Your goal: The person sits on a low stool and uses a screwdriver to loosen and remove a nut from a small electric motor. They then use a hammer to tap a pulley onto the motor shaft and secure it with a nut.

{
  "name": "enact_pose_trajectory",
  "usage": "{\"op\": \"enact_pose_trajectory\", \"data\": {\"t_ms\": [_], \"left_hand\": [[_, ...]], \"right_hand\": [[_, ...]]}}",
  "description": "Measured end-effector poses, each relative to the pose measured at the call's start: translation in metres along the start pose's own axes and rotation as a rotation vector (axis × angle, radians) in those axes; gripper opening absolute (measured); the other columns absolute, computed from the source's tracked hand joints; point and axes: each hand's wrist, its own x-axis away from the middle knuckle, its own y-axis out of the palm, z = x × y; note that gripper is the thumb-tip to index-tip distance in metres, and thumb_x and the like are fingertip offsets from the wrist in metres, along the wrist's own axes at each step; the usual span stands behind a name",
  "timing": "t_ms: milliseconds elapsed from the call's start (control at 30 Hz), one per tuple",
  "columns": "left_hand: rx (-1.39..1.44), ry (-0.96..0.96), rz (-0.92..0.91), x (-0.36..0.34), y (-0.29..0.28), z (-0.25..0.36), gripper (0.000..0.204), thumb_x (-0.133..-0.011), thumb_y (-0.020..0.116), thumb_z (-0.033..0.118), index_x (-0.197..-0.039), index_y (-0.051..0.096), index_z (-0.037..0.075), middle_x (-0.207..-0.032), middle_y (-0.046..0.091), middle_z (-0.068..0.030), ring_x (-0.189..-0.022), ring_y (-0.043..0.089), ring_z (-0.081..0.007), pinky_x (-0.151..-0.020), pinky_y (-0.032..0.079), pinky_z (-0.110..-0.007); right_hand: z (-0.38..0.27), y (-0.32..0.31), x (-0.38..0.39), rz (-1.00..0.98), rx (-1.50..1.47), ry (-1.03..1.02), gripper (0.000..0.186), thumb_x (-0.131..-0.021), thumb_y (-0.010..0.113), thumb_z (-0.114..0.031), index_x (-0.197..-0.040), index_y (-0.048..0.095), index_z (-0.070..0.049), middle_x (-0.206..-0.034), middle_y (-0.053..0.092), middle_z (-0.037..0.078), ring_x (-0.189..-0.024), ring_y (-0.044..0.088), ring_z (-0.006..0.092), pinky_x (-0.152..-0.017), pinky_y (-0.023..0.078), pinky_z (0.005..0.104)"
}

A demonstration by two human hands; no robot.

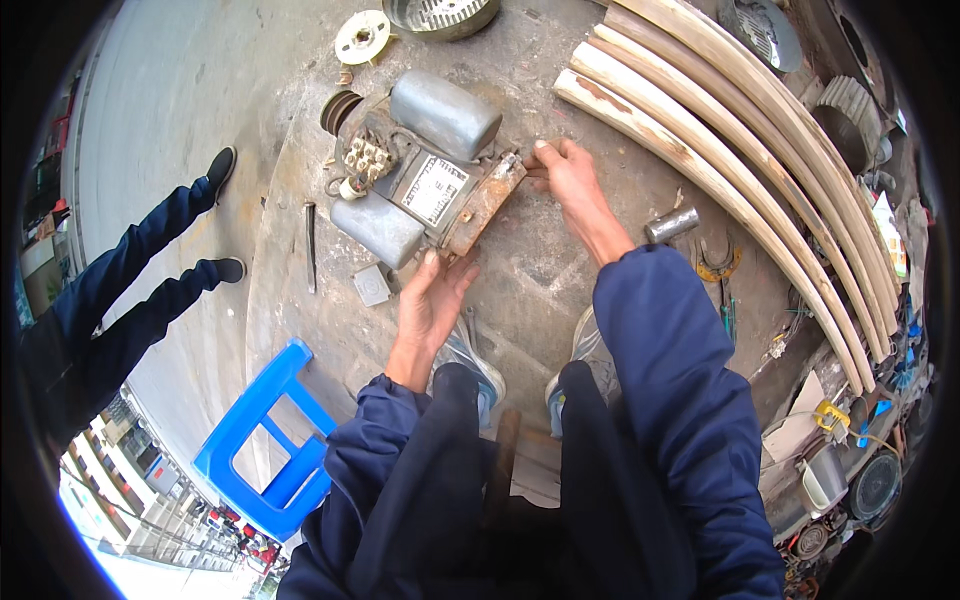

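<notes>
An old electric motor (436, 190) lies on the concrete floor in front of my feet. It has two grey capacitor cylinders, a pale label plate, brass-coloured terminals and a grooved pulley at its far left end. My left hand (433, 305) grips the near corner of its rusty end plate, thumb on top and fingers below. My right hand (575, 190) pinches the plate's far right corner; the fingertips are partly hidden behind the edge. A small grey square box (372, 286) and a dark metal bar (310, 248) lie left of the motor.
Long peeled wooden poles (690, 135) curve along the right. A metal cylinder (672, 224) and a horseshoe-shaped piece (718, 262) lie before them. A blue plastic stool (268, 440) is at left, a cream plastic fan wheel (362, 38) and round metal cover (440, 14) beyond. Someone's legs (160, 245) stand far left.
</notes>
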Motion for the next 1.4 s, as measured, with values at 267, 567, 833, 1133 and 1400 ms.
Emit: {"op": "enact_pose_trajectory", "data": {"t_ms": [267,567,833,1133,1400], "left_hand": [[0.028,0.127,0.013,-0.029,0.018,0.003,0.067,-0.091,0.077,0.037,-0.145,0.05,0.009,-0.147,0.055,-0.0099,-0.141,0.045,-0.0314,-0.12,0.023,-0.06],[-0.062,0.079,0.206,-0.022,0.044,0.031,0.082,-0.092,0.069,0.056,-0.151,0.039,0.008,-0.153,0.045,-0.0143,-0.141,0.043,-0.0362,-0.117,0.032,-0.06],[-0.16,-0.075,0.196,-0.019,0.078,0.105,0.092,-0.091,0.057,0.07,-0.156,0.034,0.009,-0.157,0.038,-0.0216,-0.14,0.043,-0.0445,-0.112,0.039,-0.063],[-0.188,-0.129,0.167,-0.019,0.087,0.121,0.093,-0.093,0.056,0.068,-0.159,0.027,0.01,-0.162,0.025,-0.024,-0.146,0.031,-0.0488,-0.113,0.035,-0.069],[-0.296,-0.097,0.166,-0.019,0.098,0.112,0.088,-0.095,0.051,0.067,-0.161,0.022,0.017,-0.165,0.017,-0.0229,-0.15,0.024,-0.0476,-0.112,0.036,-0.07]], "right_hand": [[0.005,0.031,-0.018,0.132,0.124,-0.018,0.03,-0.099,0.063,-0.025,-0.105,0.066,0.004,-0.097,0.068,0.012,-0.09,0.059,0.0188,-0.081,0.047,0.0355],[-0.033,0.043,0.0,0.158,0.165,-0.007,0.03,-0.096,0.064,-0.026,-0.104,0.069,0.003,-0.095,0.072,0.019,-0.089,0.066,0.0266,-0.082,0.051,0.0416],[-0.07,0.06,0.001,0.088,0.323,-0.146,0.033,-0.092,0.065,-0.03,-0.101,0.072,0.0,-0.098,0.074,0.024,-0.096,0.071,0.0351,-0.086,0.053,0.0438],[-0.038,0.025,0.014,0.058,0.3,-0.183,0.031,-0.092,0.064,-0.03,-0.101,0.075,-0.002,-0.096,0.075,0.019,-0.092,0.072,0.0335,-0.084,0.054,0.0436],[0.005,0.028,0.046,-0.133,0.022,0.042,0.028,-0.093,0.066,-0.013,-0.114,0.074,0.003,-0.08,0.07,0.009,-0.071,0.064,0.0133,-0.065,0.054,0.0295]]}}
